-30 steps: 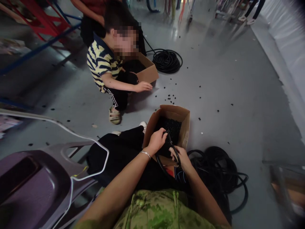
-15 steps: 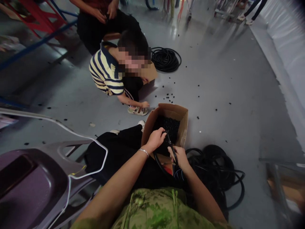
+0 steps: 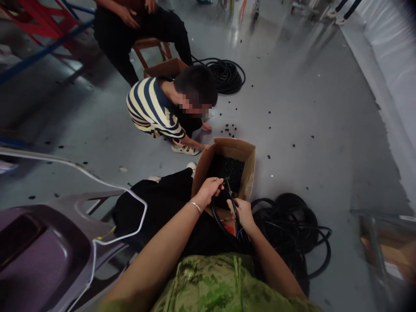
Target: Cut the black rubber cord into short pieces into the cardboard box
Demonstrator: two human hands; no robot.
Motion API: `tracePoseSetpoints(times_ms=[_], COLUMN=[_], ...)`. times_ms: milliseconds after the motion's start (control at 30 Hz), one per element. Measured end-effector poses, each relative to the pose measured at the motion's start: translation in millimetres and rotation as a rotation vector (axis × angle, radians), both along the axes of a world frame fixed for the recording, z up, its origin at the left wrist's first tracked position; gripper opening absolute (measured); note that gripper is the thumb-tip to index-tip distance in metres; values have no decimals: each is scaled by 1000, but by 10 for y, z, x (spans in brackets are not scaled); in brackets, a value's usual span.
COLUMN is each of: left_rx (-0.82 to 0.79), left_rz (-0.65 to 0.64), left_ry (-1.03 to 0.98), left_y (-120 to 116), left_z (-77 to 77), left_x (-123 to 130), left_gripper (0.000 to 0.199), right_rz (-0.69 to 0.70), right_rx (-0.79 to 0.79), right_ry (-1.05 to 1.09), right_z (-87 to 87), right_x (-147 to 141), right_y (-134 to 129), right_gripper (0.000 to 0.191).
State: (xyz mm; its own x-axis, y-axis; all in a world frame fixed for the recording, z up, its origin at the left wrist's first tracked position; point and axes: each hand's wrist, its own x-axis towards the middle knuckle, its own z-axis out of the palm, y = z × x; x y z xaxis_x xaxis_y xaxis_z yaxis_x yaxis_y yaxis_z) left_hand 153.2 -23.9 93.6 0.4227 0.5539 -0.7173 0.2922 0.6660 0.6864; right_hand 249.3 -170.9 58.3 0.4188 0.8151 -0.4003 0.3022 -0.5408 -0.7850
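My left hand [image 3: 210, 190] is closed in a pinch on the end part of a black hose [image 3: 217, 218], above a cardboard box. From the hand the hose curves down toward my lap. Black-handled cutters [image 3: 230, 194] are gripped in my right hand [image 3: 242, 212], with their jaws pointing up beside my left fingertips. Whether the jaws touch the hose is too small to tell. The open cardboard box [image 3: 249, 171] stands between my knees and the floor in front, and many small black pieces [image 3: 229, 167] lie inside it.
A coil of black hose [image 3: 289, 225] lies at my right, another coil [image 3: 227, 76] farther off. A crouching person in a striped shirt [image 3: 152, 104] has a hand at the box's left edge. Someone sits behind on a wooden stool [image 3: 151, 43]. A purple chair [image 3: 48, 260] stands left.
The crouching person has leaned forward and brought a hand to the box. The seated person's hands have moved apart. My left hand has shifted slightly lower; both hands keep their grips.
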Motion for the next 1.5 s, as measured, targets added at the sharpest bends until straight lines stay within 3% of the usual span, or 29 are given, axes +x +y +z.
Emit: tracePoseSetpoints(times_ms=[200,433,600,833,1200,1500], left_rx=[197,395,284,120,158,119], left_rz=[-53,-217,-216,-133,-160,-62], left_ry=[83,122,80,70,197,177], left_y=[-13,42,69,85,71,82], left_z=[-106,-153,-180,-199,-302,-293], left_x=[10,-35,-17,5,3,7], left_gripper=[29,32,30,29,25,18], right_rz=[-3,-11,-88,-103,-182,-244], right_rx=[-23,-69,-50,-89,-87,-105], right_ry=[108,270,330,228,224,358], right_z=[47,-2,-61,-189,-183,-304], right_x=[53,148,76,-33,-219,-288], right_y=[38,128,157,121,87,-17], right_gripper=[52,55,56,56,59,59])
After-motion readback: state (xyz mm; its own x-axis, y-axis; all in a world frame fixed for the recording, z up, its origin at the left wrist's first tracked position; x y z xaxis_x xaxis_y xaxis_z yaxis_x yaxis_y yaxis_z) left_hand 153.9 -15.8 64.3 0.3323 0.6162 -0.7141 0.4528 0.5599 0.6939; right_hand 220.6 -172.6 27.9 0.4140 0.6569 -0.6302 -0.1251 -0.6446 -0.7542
